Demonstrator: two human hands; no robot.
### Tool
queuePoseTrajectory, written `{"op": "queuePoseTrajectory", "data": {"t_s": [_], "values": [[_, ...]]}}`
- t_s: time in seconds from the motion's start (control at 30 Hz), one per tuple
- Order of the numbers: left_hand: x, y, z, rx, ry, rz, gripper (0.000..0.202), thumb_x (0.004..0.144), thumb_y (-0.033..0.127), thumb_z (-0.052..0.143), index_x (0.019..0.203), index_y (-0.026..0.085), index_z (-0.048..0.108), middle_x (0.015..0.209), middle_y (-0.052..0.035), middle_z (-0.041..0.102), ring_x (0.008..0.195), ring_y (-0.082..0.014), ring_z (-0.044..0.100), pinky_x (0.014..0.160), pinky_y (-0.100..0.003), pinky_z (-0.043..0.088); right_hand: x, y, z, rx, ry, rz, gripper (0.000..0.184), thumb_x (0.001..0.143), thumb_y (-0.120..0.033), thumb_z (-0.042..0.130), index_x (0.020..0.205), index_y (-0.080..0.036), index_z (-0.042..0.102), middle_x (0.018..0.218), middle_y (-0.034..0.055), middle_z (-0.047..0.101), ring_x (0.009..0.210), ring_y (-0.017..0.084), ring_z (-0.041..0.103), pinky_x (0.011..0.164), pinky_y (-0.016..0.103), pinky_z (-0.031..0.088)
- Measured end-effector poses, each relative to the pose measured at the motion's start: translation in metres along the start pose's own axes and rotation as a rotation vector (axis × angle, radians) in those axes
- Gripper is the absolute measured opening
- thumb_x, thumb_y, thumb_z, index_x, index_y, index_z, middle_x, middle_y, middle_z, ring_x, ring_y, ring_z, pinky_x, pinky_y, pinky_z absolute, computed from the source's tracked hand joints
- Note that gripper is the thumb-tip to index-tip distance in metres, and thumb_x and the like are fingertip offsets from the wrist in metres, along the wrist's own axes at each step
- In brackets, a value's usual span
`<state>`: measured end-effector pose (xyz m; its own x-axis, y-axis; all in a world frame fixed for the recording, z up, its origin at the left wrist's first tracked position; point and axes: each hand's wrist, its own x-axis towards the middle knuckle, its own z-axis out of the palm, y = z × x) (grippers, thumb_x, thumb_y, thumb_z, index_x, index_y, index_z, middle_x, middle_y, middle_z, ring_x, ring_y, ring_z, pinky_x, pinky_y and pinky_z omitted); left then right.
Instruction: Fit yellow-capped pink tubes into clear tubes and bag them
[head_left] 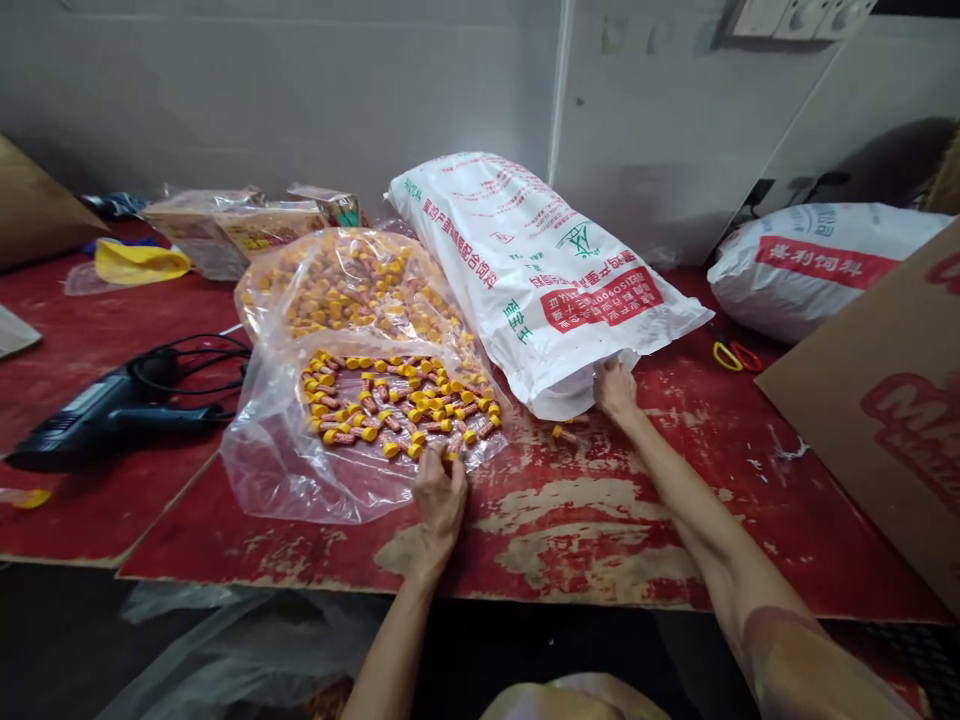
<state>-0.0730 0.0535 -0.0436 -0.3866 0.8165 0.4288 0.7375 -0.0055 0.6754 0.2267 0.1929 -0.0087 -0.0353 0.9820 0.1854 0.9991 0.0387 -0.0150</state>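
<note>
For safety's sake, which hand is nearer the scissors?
Right. The right hand is left of the scissors; the left hand is farther left, by the yellow-capped tubes.

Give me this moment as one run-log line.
left hand: at yellow-capped tubes and clear bag | right hand: at open mouth of white sack | nearby: dark corded tool on red table

1. The small tubes [368, 403] are bright yellow at the cap, speckled pinkish-red below.
2. The plastic bag [281, 475] is clear with a milky sheen.
3. The large sack [517, 255] is white, printed in red and green, with white lettering on a red block.
4. The smaller sack [810, 275] is white, banded red.
5. The table [540, 500] is deep red, streaked with tan.
6. The scissors [739, 356] have yellow and red handles.
</note>
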Motion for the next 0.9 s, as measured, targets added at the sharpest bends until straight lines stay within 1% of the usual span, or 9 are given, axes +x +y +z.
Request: {"op": "queuePoseTrajectory", "data": {"t_s": [0.13, 0.23, 0.37, 0.5, 0.57, 0.63, 0.7, 0.77, 0.9], "values": [[-0.033, 0.007, -0.014, -0.324, -0.031, -0.243, 0.023, 0.077, 0.033, 0.059, 0.095, 0.018, 0.061, 0.082, -0.0036, 0.065, 0.074, -0.018, 0.061, 0.071, -0.03, 0.048, 0.021, 0.012, 0.01, -0.047, -0.059, -0.07, 0.034, 0.085, -0.02, 0.045, 0.114, -0.01, 0.058, 0.118, 0.0205, 0.052, 0.106, 0.033, 0.047, 0.08, 0.04, 0.038], [-0.053, 0.019, -0.014, -0.562, -0.095, -0.345, 0.024, 0.073, 0.035, 0.065, 0.09, 0.018, 0.062, 0.085, -0.0032, 0.064, 0.076, -0.0153, 0.061, 0.07, -0.027, 0.048, 0.022, 0.018, 0.011, -0.076, -0.082, -0.151, 0.036, 0.085, -0.022, 0.045, 0.116, -0.009, 0.056, 0.119, 0.0201, 0.053, 0.109, 0.034, 0.044, 0.083, 0.042, 0.035], [-0.064, 0.035, -0.008, -0.76, -0.112, -0.435, 0.025, 0.068, 0.032, 0.07, 0.087, 0.017, 0.062, 0.086, -0.0018, 0.06, 0.077, -0.0126, 0.058, 0.072, -0.024, 0.047, 0.024, 0.024, 0.004, -0.099, -0.109, -0.266, 0.031, 0.085, -0.026, 0.047, 0.109, -0.011, 0.061, 0.111, 0.0164, 0.058, 0.106, 0.032, 0.047, 0.085, 0.041, 0.032], [-0.066, 0.044, -0.012, -0.91, -0.137, -0.545, 0.028, 0.065, 0.032, 0.073, 0.085, 0.017, 0.06, 0.081, -0.0001, 0.059, 0.074, -0.0118, 0.057, 0.068, -0.023, 0.047, 0.016, 0.025, -0.004, -0.105, -0.065, -0.268, 0.031, 0.086, -0.03, 0.048, 0.105, -0.009, 0.063, 0.112, 0.0193, 0.057, 0.104, 0.033, 0.049, 0.083, 0.041, 0.034], [-0.066, 0.046, -0.016, -0.942, -0.117, -0.574, 0.029, 0.064, 0.031, 0.074, 0.085, 0.017, 0.06, 0.079, 0.0004, 0.059, 0.072, -0.0109, 0.056, 0.065, -0.021, 0.047, -0.001, 0.022, -0.007, -0.027, -0.013, -0.24, 0.034, 0.088, -0.03, 0.045, 0.108, -0.007, 0.06, 0.111, 0.021, 0.058, 0.099, 0.031, 0.053, 0.08, 0.039, 0.036], [-0.067, 0.046, -0.018, -0.949, -0.109, -0.58, 0.029, 0.064, 0.031, 0.075, 0.085, 0.017, 0.061, 0.079, 0.0003, 0.059, 0.071, -0.0104, 0.055, 0.065, -0.021, 0.047, -0.031, 0.015, -0.011, 0.191, -0.016, -0.268, 0.035, 0.09, -0.032, 0.043, 0.112, -0.009, 0.058, 0.103, 0.0166, 0.062, 0.088, 0.025, 0.058, 0.075, 0.034, 0.04], [-0.069, 0.046, -0.018, -0.963, -0.145, -0.59, 0.028, 0.064, 0.031, 0.075, 0.085, 0.017, 0.062, 0.08, -0.0002, 0.06, 0.071, -0.0105, 0.057, 0.066, -0.021, 0.047, -0.07, 0.005, -0.018, 0.482, -0.099, -0.38, 0.032, 0.091, -0.035, 0.043, 0.113, -0.016, 0.057, 0.096, 0.0093, 0.065, 0.079, 0.02, 0.06, 0.071, 0.029, 0.043], [-0.072, 0.047, -0.014, -0.99, -0.204, -0.598, 0.028, 0.064, 0.031, 0.076, 0.085, 0.016, 0.064, 0.081, -0.0008, 0.062, 0.073, -0.011, 0.058, 0.068, -0.022, 0.048, -0.107, -0.009, -0.025, 0.671, -0.192, -0.508, 0.028, 0.092, -0.036, 0.044, 0.11, -0.02, 0.058, 0.097, 0.0063, 0.066, 0.081, 0.017, 0.06, 0.072, 0.026, 0.044], [-0.081, 0.054, -0.005, -1.009, -0.295, -0.59, 0.028, 0.066, 0.031, 0.075, 0.087, 0.016, 0.067, 0.082, -0.0022, 0.066, 0.076, -0.0133, 0.062, 0.071, -0.024, 0.05, -0.151, -0.038, -0.034, 0.745, -0.279, -0.627, 0.024, 0.094, -0.033, 0.043, 0.107, -0.02, 0.058, 0.097, 0.0069, 0.065, 0.085, 0.016, 0.06, 0.074, 0.026, 0.045]]}}
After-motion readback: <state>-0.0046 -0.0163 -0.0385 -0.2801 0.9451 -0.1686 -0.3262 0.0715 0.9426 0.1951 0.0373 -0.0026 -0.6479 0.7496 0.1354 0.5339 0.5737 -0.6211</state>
